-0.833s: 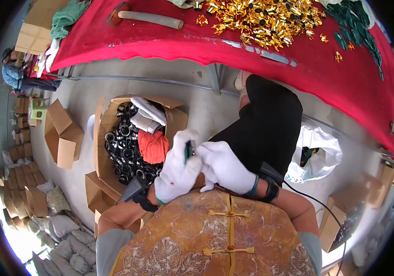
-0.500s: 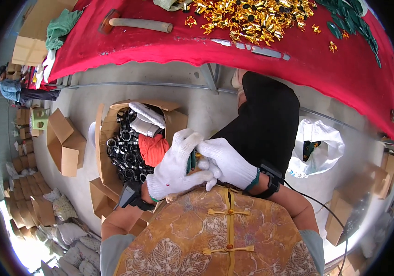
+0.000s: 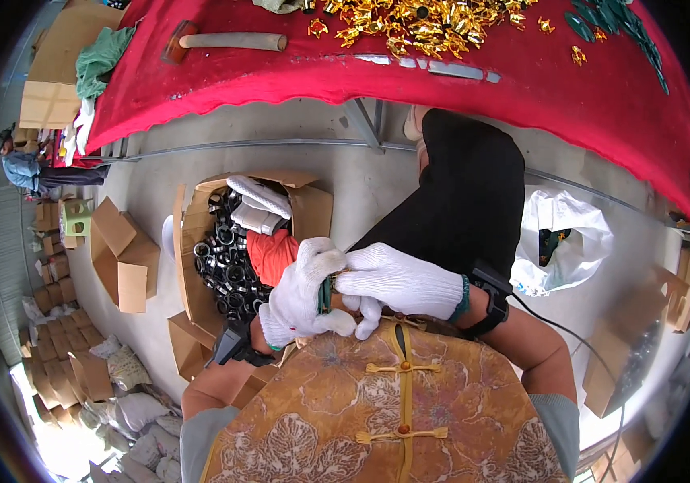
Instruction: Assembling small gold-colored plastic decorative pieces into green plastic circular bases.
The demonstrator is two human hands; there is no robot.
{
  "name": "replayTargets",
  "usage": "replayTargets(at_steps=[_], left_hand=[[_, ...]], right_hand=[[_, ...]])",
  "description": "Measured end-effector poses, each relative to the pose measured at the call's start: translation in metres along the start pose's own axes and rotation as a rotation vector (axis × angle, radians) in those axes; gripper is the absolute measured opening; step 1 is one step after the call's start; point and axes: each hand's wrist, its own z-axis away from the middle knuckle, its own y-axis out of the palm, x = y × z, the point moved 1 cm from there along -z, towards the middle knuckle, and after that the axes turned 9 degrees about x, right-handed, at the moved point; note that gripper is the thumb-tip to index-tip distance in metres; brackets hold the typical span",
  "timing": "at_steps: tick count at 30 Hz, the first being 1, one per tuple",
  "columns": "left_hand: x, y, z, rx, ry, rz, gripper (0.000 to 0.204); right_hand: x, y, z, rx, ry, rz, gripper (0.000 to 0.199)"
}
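**A:** In the head view, what had changed in the last second?

**B:** Both hands had drifted slightly right and lower in the picture, ending just above the gold-patterned brocade garment point(image 3: 397, 410) on the person's chest. The left hand in a white knitted glove point(image 3: 303, 299) had gone from loosely wrapped to curled tightly, its fingers closed round a small dark green object point(image 3: 325, 293), of which only a sliver showed. The right hand in a white knitted glove point(image 3: 399, 283) lay flatter than before, fingers pointing left and pressing on the same object. The two hands were touching.

**A:** What did that suggest?

**B:** In my judgement, they had settled into a firmer two-handed grip, working the piece between them. What the piece was, I could not tell.

**A:** What lay around them?

**B:** Just left of the hands stood an open brown cardboard box point(image 3: 188, 241) filled with black ring-shaped parts point(image 3: 224, 270), an orange-red cloth point(image 3: 271, 253) and white rolled items point(image 3: 258, 208). Above was a table under a red cloth point(image 3: 522, 88) strewn with gold foil ornaments point(image 3: 417, 20). A white plastic bag point(image 3: 562, 233) sat to the right, near a leg in black trousers point(image 3: 465, 193).

**A:** Anything in the way?

**B:** Only the gloves themselves, which hid most of the object.
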Motion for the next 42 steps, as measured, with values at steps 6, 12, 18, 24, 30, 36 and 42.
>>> replayTargets(at_steps=[6,12,18,24,30,36,42], left_hand=[[-0.015,0.0,-0.016,-0.036,0.134,-0.217,0.099],[-0.019,0.028,-0.014,-0.367,-0.007,0.212,0.095],[-0.057,0.014,-0.034,-0.295,-0.344,0.607,0.086],[-0.091,0.003,-0.068,-0.43,-0.859,1.365,0.077],[-0.073,0.002,-0.045,-0.224,-0.267,0.487,0.071],[-0.043,-0.007,-0.039,-0.274,-0.045,-0.069,0.081],[-0.043,-0.024,-0.055,-0.18,-0.148,-0.029,0.067]], right_hand=[[0.018,0.022,0.003,-0.21,0.161,0.439,0.02],[0.01,0.036,0.004,-0.388,0.131,1.17,0.026],[0.013,0.007,0.004,-0.293,-0.363,1.752,0.048],[0.023,0.001,0.01,-0.168,-0.389,1.799,0.043],[0.028,0.022,0.001,-0.347,0.07,1.366,0.03],[0.032,-0.004,-0.005,-0.206,0.321,-0.346,0.032],[0.025,-0.01,-0.012,-0.207,0.244,-0.46,0.036]])
